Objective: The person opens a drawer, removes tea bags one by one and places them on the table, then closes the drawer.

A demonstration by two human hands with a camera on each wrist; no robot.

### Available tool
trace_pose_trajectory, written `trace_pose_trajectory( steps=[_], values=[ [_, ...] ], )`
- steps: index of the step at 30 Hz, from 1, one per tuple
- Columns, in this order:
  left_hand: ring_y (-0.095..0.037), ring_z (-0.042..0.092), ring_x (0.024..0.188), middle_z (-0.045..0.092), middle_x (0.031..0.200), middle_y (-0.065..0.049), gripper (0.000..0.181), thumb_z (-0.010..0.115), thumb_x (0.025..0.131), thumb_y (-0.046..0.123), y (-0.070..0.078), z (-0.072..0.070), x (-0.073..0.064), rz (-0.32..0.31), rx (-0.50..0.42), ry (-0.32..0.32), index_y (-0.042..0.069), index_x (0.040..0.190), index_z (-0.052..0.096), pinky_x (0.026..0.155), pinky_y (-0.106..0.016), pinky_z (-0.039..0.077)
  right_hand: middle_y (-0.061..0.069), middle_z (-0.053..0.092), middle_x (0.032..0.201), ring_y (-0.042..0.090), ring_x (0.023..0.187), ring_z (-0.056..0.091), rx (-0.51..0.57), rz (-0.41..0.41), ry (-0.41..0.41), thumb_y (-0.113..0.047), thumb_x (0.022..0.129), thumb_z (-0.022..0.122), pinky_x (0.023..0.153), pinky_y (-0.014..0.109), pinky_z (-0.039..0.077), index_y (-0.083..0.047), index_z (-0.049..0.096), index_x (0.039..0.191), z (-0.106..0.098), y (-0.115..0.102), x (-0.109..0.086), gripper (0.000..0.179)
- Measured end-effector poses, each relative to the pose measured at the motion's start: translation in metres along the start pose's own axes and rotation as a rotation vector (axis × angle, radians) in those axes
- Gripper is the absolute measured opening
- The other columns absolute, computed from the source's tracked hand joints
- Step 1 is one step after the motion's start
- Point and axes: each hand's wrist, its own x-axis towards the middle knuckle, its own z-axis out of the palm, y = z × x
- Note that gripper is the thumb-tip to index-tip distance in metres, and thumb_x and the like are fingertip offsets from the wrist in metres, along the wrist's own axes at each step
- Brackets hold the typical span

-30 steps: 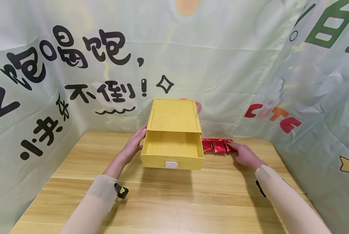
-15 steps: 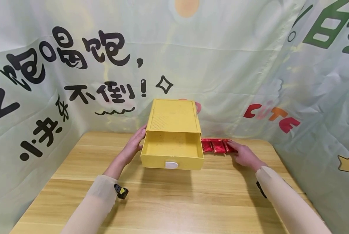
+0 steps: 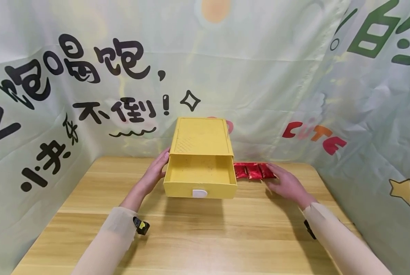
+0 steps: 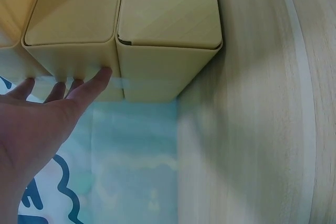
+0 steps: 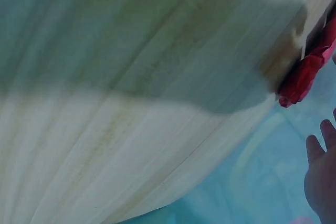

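Note:
A yellow drawer unit [image 3: 202, 135] stands on the table with its top drawer [image 3: 200, 187] pulled out; I see no items inside the drawer. My left hand [image 3: 153, 176] rests against the unit's left side. In the left wrist view, that hand's outstretched fingers [image 4: 93, 86] touch the side of the stacked tiers. A row of red foil packets [image 3: 254, 171] lies to the right of the unit. My right hand [image 3: 289, 185] is at the row's right end, fingers extended. The right wrist view shows a packet [image 5: 300, 80] near the loosely spread fingers of the right hand [image 5: 323, 177], not gripped.
The wooden table [image 3: 198, 236] carries the unit and packets. A pale printed cloth [image 3: 260, 88] hangs behind and along both sides. A white pull tab [image 3: 200, 193] sticks out from the drawer's front.
My right hand has shifted and its fingers cover less of the rightmost red packet. The left hand stays against the drawer unit. The head view has turned slightly right.

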Motion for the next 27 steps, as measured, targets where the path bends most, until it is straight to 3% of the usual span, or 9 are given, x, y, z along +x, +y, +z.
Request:
trace_pose_trajectory(
  steps=[4, 11, 17, 22, 24, 27],
  values=[
    [-0.037, 0.023, 0.154, 0.018, 0.173, -0.013, 0.064, 0.029, 0.114, 0.042, -0.001, -0.001, -0.001, 0.004, 0.01, 0.003, 0.013, 0.168, 0.015, 0.117, -0.068, 0.033, 0.026, 0.043, 0.158, 0.051, 0.139, 0.044, -0.037, -0.013, 0.09, -0.018, 0.094, 0.076, 0.107, 0.071, 0.043, -0.002, 0.042, 0.157, -0.001, -0.01, -0.004, 0.073],
    [-0.037, 0.023, 0.155, 0.018, 0.173, -0.012, 0.064, 0.03, 0.113, 0.043, 0.001, 0.0, -0.001, 0.011, 0.015, 0.003, 0.013, 0.168, 0.015, 0.117, -0.068, 0.034, 0.022, 0.056, 0.145, 0.046, 0.127, 0.056, -0.1, -0.116, 0.314, -0.012, 0.089, 0.081, 0.09, 0.064, 0.056, -0.001, 0.056, 0.145, -0.003, -0.029, -0.007, 0.063],
    [-0.037, 0.022, 0.155, 0.016, 0.173, -0.013, 0.064, 0.03, 0.114, 0.042, 0.0, 0.001, -0.001, 0.008, 0.007, 0.001, 0.012, 0.168, 0.014, 0.117, -0.068, 0.032, 0.02, 0.059, 0.141, 0.041, 0.123, 0.06, -0.095, -0.211, 0.413, -0.015, 0.088, 0.083, 0.084, 0.059, 0.06, -0.001, 0.061, 0.139, -0.009, -0.049, -0.008, 0.057],
    [-0.037, 0.021, 0.156, 0.017, 0.173, -0.013, 0.064, 0.03, 0.114, 0.041, 0.0, 0.0, 0.0, 0.009, 0.002, -0.001, 0.011, 0.168, 0.014, 0.117, -0.069, 0.031, 0.022, 0.061, 0.136, 0.04, 0.12, 0.061, -0.085, -0.325, 0.478, -0.048, 0.104, 0.058, 0.083, 0.058, 0.06, 0.001, 0.064, 0.134, -0.015, -0.069, -0.008, 0.057],
    [-0.037, 0.021, 0.156, 0.017, 0.173, -0.013, 0.064, 0.029, 0.114, 0.041, -0.001, 0.0, 0.0, 0.011, -0.001, -0.003, 0.011, 0.168, 0.014, 0.117, -0.069, 0.031, 0.022, 0.062, 0.135, 0.039, 0.12, 0.061, -0.079, -0.372, 0.502, -0.051, 0.106, 0.05, 0.084, 0.057, 0.06, 0.001, 0.064, 0.133, -0.016, -0.077, -0.007, 0.061],
    [-0.036, 0.022, 0.155, 0.018, 0.173, -0.011, 0.063, 0.03, 0.113, 0.041, 0.0, 0.0, 0.0, 0.011, -0.004, -0.001, 0.012, 0.168, 0.016, 0.117, -0.069, 0.033, 0.02, 0.063, 0.134, 0.037, 0.12, 0.062, -0.072, -0.426, 0.528, -0.047, 0.106, 0.053, 0.086, 0.056, 0.059, 0.001, 0.065, 0.133, -0.019, -0.087, -0.006, 0.056]
  ],
)
